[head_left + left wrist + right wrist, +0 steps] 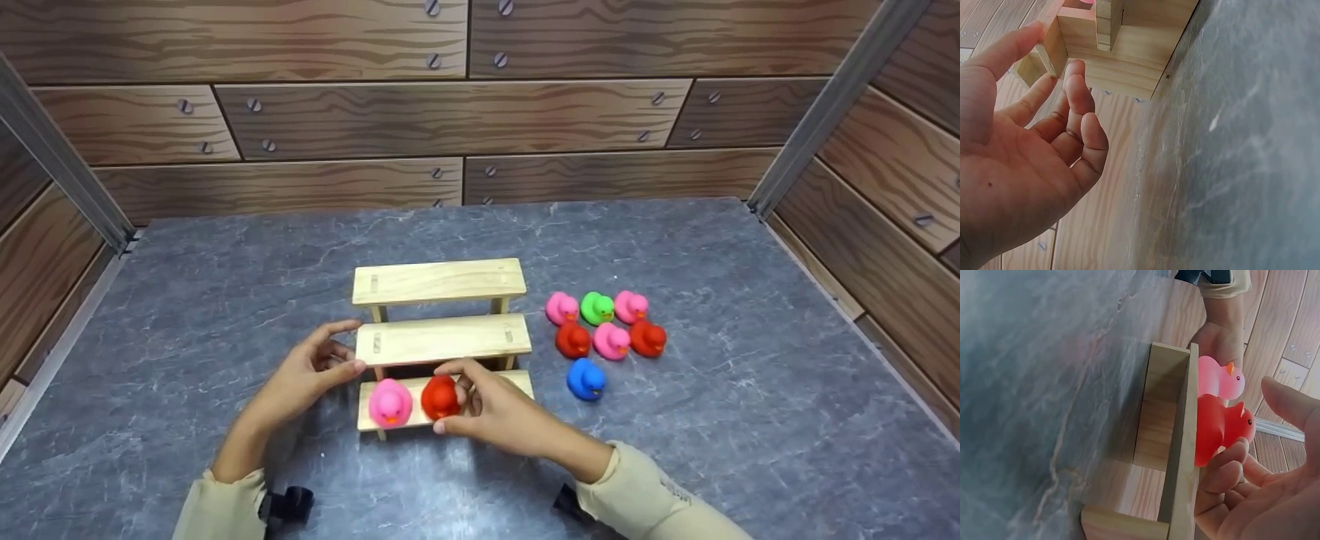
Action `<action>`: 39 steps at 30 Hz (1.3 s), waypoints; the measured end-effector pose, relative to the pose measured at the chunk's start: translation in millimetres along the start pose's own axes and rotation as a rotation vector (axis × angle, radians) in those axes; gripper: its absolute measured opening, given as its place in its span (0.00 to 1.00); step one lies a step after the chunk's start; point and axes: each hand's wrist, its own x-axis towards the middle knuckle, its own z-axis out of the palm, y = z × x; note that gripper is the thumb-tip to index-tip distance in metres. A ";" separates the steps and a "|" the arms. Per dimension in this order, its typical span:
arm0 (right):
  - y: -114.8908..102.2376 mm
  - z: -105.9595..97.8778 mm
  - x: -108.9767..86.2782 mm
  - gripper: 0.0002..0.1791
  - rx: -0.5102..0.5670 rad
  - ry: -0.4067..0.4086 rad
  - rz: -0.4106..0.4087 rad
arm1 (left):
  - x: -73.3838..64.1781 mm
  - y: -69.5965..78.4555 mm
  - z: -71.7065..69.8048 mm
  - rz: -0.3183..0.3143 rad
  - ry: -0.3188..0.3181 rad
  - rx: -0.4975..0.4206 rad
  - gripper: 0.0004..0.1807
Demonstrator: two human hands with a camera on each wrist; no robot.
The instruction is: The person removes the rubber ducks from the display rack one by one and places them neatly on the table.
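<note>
A light wooden three-step stand (442, 337) is in the middle of the table. My left hand (311, 367) is at its left side, thumb and index fingertip against the two corners of the middle step's end. In the left wrist view that hand's (1033, 152) other fingers are bent and free. On the lowest step sit a pink rubber duck (390, 403) and, to its right, a red rubber duck (439, 397). My right hand (502, 409) is round the red duck's right side. The right wrist view shows its thumb (1283, 402) spread away from the red duck (1216, 430), the other fingers beside it.
Right of the stand, several rubber ducks stand in two rows, among them a green duck (597, 308) and a red duck (648, 339). A blue duck (586, 379) is in front of them. Wood-patterned panels (450, 120) enclose the grey table (225, 285).
</note>
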 end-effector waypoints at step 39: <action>3.5 -1.7 -11.9 0.19 -0.150 0.002 -0.052 | 0.7 0.1 0.2 0.012 -0.002 -0.008 0.32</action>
